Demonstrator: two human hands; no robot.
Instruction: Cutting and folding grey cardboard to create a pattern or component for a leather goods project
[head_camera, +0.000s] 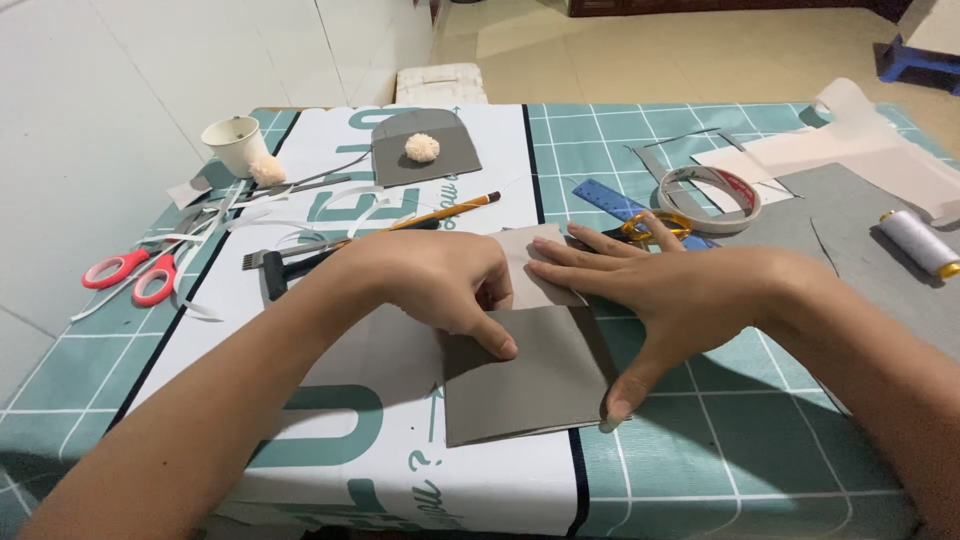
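A folded grey sheet (525, 385) lies on the teal grid mat (700, 430) at the table's middle. My left hand (440, 280) presses a fingertip on its upper edge, the other fingers curled. My right hand (660, 290) lies flat with fingers spread over the sheet's paler upper flap (520, 250), its thumb at the sheet's lower right corner. Neither hand lifts the sheet off the table.
Red-handled scissors (130, 275) and white paper strips lie left. A white cup (235, 143) and a grey envelope shape with a pompom (422, 147) sit at the back. A pencil (445, 212), blue ruler (610, 200), tape roll (712, 195), yellow scissors (655, 226), grey felt (860, 235) and thread spool (920, 243) are right.
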